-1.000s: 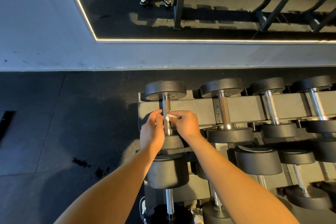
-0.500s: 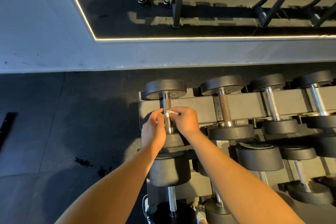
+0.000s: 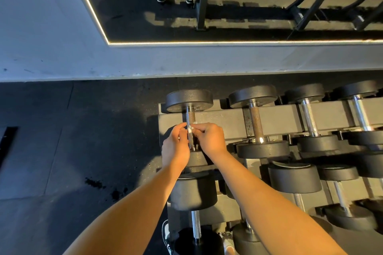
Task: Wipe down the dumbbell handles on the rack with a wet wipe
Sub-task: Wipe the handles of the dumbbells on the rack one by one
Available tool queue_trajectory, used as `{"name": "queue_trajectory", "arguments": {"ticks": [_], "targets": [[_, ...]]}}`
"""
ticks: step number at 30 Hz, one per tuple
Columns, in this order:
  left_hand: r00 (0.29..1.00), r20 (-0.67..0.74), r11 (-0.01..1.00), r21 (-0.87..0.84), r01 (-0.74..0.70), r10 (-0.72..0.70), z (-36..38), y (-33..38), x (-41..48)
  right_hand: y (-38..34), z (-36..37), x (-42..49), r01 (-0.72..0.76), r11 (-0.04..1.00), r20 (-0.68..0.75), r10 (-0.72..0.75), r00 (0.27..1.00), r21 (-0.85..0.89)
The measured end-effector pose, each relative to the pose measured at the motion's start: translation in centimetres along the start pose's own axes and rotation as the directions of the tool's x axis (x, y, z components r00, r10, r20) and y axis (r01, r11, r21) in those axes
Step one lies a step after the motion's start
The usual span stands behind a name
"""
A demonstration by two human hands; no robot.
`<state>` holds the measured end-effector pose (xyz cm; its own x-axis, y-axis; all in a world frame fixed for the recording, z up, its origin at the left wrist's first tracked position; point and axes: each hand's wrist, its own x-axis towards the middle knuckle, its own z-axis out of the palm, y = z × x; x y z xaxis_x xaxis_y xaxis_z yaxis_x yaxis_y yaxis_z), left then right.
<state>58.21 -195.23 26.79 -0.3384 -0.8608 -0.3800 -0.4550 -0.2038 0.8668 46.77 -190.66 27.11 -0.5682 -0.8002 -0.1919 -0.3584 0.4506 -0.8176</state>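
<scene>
Not much is changed over the last second, tbh. The wet wipe (image 3: pixel 191 128) is seen at roughly the same spot as a second ago: wrapped against the middle of the leftmost top-row dumbbell handle (image 3: pixel 190 117), a bit nearer its far plate (image 3: pixel 189 99) than its near one. If anything it's been nudged a hair along the bar, and most of the apparent shift is down to the view being tipped slightly.

The right hand (image 3: pixel 209 138) is kept curled on the right side of that handle, with the wipe pinched between thumb and fingertips. The left hand (image 3: pixel 176 145) is curled in from the left side of the handle, with its fingertips brought right up to the wipe. Whether the wipe's other end or the bare bar is being pinched can't be made out, since the fingers are bunched together there.

What that means for the job: this first handle is probably still being worked, and only its middle stretch looks covered so far. The ends of the handle, next to both plates, are judged not yet done. The rusty handle (image 3: pixel 256 124) just right of it is touched by neither hand at this moment, and the same goes for the shinier ones further right and on the tier below. So the task is reckoned to be in its early part. A longer stroke along the bar would likely be needed next.
</scene>
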Motion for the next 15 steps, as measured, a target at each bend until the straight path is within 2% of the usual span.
{"name": "queue_trajectory", "arguments": {"ticks": [3,7,11,15], "targets": [[1.0,0.019,1.0,0.002,-0.009,0.009,0.0,0.0,-0.1,0.4,-0.7,-0.7,-0.137,0.985,0.043,0.134,0.99,0.101],[1.0,0.01,1.0,-0.001,-0.029,0.029,0.0,-0.4,-0.1,-1.1,-0.6,0.7,-0.143,0.974,-0.046,0.154,0.987,0.177],[0.998,-0.027,0.998,-0.02,-0.059,0.059,0.2,-0.5,-0.2,-1.5,0.0,0.8,-0.151,0.988,-0.03,0.153,0.988,0.04],[0.998,-0.059,0.998,-0.059,-0.036,0.032,0.2,-0.4,-0.5,-0.3,-0.9,-0.8,-0.268,0.963,0.043,0.269,0.962,-0.027]]}}
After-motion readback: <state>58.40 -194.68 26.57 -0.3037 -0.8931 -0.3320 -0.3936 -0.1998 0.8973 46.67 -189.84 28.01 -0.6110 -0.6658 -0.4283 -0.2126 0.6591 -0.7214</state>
